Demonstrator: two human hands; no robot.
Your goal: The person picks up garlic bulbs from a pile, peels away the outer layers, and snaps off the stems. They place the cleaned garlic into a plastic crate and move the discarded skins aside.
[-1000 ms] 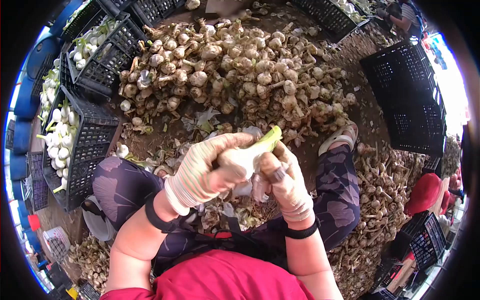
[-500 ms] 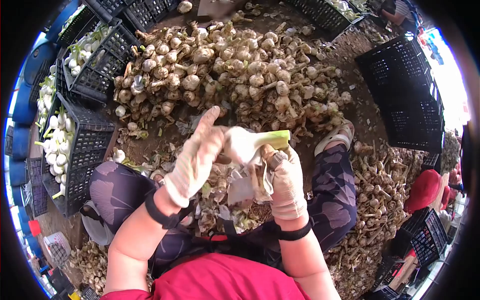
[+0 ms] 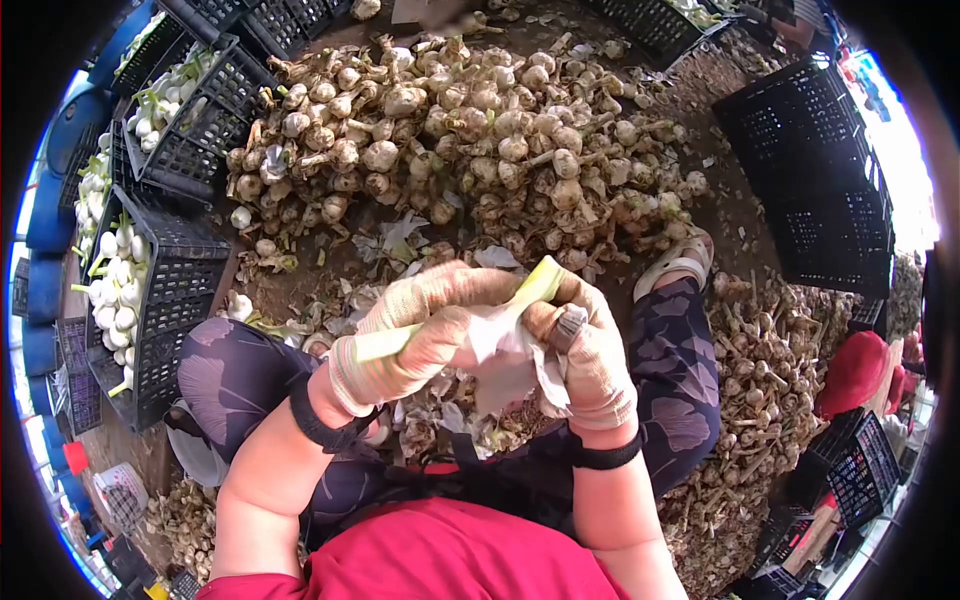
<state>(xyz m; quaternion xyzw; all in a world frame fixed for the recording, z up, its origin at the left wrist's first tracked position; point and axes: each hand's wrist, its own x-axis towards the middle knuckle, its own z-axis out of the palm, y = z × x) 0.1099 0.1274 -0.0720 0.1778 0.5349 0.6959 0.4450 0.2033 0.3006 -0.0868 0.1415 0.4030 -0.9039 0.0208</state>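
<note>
Both my hands wear dirty knit gloves and meet in front of my knees. My left hand (image 3: 420, 330) wraps around a garlic bulb (image 3: 490, 335) whose pale green stem (image 3: 538, 283) sticks up to the right. My right hand (image 3: 590, 355) grips the same bulb from the right, with a small blade-like tool (image 3: 568, 326) at the fingers and loose papery skin (image 3: 510, 375) hanging below. A large heap of unpeeled garlic (image 3: 470, 130) lies on the ground just beyond my hands.
Black plastic crates with clean white garlic (image 3: 150, 290) stand at the left. An empty black crate (image 3: 820, 180) stands at the right. More garlic and trimmed stalks (image 3: 770, 370) lie to the right of my leg. Peelings (image 3: 440, 425) litter the ground between my knees.
My left hand, open and lifted off the bulb half a second ago, has closed around it again. The stem has tilted back up to the right. More skin hangs loose.
</note>
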